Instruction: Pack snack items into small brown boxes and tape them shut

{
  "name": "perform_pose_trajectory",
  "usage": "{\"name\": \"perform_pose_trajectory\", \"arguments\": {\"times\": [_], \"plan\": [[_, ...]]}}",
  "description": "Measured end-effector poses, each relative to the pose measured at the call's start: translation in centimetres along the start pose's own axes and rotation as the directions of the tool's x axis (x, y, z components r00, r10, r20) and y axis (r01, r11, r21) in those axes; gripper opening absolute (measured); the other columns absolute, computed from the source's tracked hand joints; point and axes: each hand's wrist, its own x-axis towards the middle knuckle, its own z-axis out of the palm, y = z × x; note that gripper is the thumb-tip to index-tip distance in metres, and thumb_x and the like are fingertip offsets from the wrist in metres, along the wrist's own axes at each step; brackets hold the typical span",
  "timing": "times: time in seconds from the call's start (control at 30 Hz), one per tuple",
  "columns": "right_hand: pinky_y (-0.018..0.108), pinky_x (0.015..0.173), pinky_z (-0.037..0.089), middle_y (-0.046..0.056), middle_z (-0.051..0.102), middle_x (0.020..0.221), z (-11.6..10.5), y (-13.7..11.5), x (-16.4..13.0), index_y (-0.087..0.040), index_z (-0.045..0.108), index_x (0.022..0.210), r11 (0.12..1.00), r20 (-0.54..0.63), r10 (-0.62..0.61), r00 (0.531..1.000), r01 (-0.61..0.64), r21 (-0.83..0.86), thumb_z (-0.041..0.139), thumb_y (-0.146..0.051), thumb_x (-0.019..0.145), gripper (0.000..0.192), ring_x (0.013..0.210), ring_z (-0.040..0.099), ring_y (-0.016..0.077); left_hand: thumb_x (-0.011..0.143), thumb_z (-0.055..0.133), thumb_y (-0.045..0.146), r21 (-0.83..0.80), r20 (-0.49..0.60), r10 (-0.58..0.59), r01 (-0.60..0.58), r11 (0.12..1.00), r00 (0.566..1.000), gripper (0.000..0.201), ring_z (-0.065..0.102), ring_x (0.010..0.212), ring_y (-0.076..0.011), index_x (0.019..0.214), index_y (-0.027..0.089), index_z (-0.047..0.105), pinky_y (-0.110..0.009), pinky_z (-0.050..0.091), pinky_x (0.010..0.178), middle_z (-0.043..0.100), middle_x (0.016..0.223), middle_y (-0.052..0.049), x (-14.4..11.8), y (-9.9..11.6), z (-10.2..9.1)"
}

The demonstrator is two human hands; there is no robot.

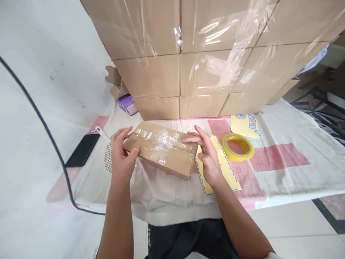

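A flat brown cardboard box (pixel 164 147) with clear tape across its top is tilted above the cloth-covered table. My left hand (pixel 122 153) grips its left end, thumb on top and fingers at the far edge. Over the box's right end, my right hand (pixel 206 153) has its fingers stretched apart, the fingertips at or just above the top face; I cannot tell if they touch. Beneath and beside that hand lies a yellow card (pixel 221 169) with a blue scalloped border. A roll of yellow tape (pixel 249 153) lies to its right.
Large stacked cartons (pixel 206 72) under clear film stand at the back. On the left are a black phone (pixel 83 150), a white perforated scoop (pixel 107 158) and a purple box (pixel 126 103). A second yellow card (pixel 244 126) lies behind the tape. A black cable (pixel 51 133) hangs at the left.
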Motion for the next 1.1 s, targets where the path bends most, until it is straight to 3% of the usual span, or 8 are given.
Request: {"name": "perform_pose_trajectory", "arguments": {"times": [0.17,0.27,0.37,0.53,0.67,0.77,0.97,1.1], "plan": [[0.051,0.124,0.034,0.005,0.059,0.143,-0.4,-1.7,-0.5,-0.031,0.029,0.157,0.989,0.022,0.027,0.999,-0.024,-0.146,0.055,-0.017,0.09,0.073,0.141,0.048,0.0239,0.084,0.06,0.008,0.262,0.04,0.302,-0.302,0.917,0.952,0.036,0.054,0.134,-0.0306,0.103,0.032,0.078,-0.054,0.039,0.117,0.06,0.145,0.0,-0.3,2.5,0.1],[0.046,0.122,0.038,0.005,0.047,0.157,-1.2,-2.6,-1.5,-0.032,0.028,0.158,0.97,-0.016,0.077,0.997,-0.078,-0.23,0.057,-0.023,0.095,0.069,0.147,0.041,0.0224,0.084,0.067,0.012,0.251,0.076,0.529,-0.53,0.81,0.845,0.038,0.069,0.11,-0.029,0.117,0.031,0.075,-0.054,0.045,0.11,0.075,0.119,-0.005,-1.6,2.4,0.4],[0.044,0.113,0.047,0.007,0.058,0.145,-3.1,-2.7,-3.3,-0.028,0.048,0.144,0.928,-0.154,0.12,0.981,-0.166,-0.333,0.057,-0.028,0.097,0.048,0.137,0.052,0.0231,0.088,0.067,0.028,0.199,0.167,0.604,-0.626,0.754,0.78,0.041,0.07,0.106,-0.0318,0.128,0.026,0.07,-0.054,0.044,0.107,0.077,0.112,-0.01,-3.1,2.0,0.8],[0.046,0.082,0.054,0.007,0.073,0.101,-6.7,-1.0,-6.7,-0.023,0.065,0.102,0.66,-0.431,0.24,0.87,-0.472,-0.585,0.062,-0.029,0.09,0.014,0.097,0.067,0.0281,0.085,0.073,0.037,0.302,0.147,0.57,-0.585,0.753,0.809,0.051,0.069,0.103,-0.0331,0.135,0.034,0.068,-0.055,0.04,0.111,0.077,0.116,-0.006,-4.2,1.5,1.5],[0.057,0.083,0.051,0.012,0.071,0.108,-6.7,-0.3,-7.8,-0.022,0.062,0.114,0.393,-0.431,0.272,0.86,-0.508,-0.766,0.075,-0.034,0.077,0.041,0.103,0.062,0.0387,0.083,0.069,0.052,0.307,0.059,0.522,-0.513,0.802,0.851,0.045,0.067,0.099,-0.038,0.127,0.04,0.072,-0.063,0.039,0.107,0.078,0.111,-0.003,-3.9,1.6,2.7],[0.059,0.086,0.05,0.016,0.067,0.117,-5.8,-0.3,-7.9,-0.02,0.059,0.122,0.375,-0.407,0.284,0.868,-0.491,-0.786,0.077,-0.037,0.076,0.053,0.105,0.061,0.0403,0.082,0.072,0.05,0.347,0.069,0.502,-0.493,0.798,0.862,0.045,0.066,0.1,-0.0392,0.126,0.038,0.072,-0.066,0.037,0.105,0.078,0.109,-0.004,-3.5,2.1,3.5],[0.054,0.085,0.051,0.012,0.067,0.109,-7.6,-0.2,-8.7,-0.022,0.063,0.11,0.508,-0.442,0.181,0.878,-0.469,-0.722,0.069,-0.032,0.083,0.03,0.102,0.06,0.0356,0.087,0.072,0.042,0.38,0.116,0.539,-0.539,0.752,0.834,0.053,0.061,0.119,-0.041,0.139,0.037,0.061,-0.071,0.027,0.114,0.072,0.126,-0.004,-4.2,2.3,3.6],[0.054,0.094,0.05,0.016,0.06,0.119,-10.7,0.8,-9.0,-0.018,0.061,0.117,0.544,-0.579,0.12,0.807,-0.541,-0.642,0.067,-0.038,0.084,0.039,0.112,0.057,0.0351,0.082,0.079,0.034,0.397,0.056,0.573,-0.545,0.739,0.818,0.072,0.049,0.134,-0.0451,0.148,0.038,0.051,-0.076,0.022,0.117,0.058,0.148,-0.005,-5.6,2.2,3.6]]}}
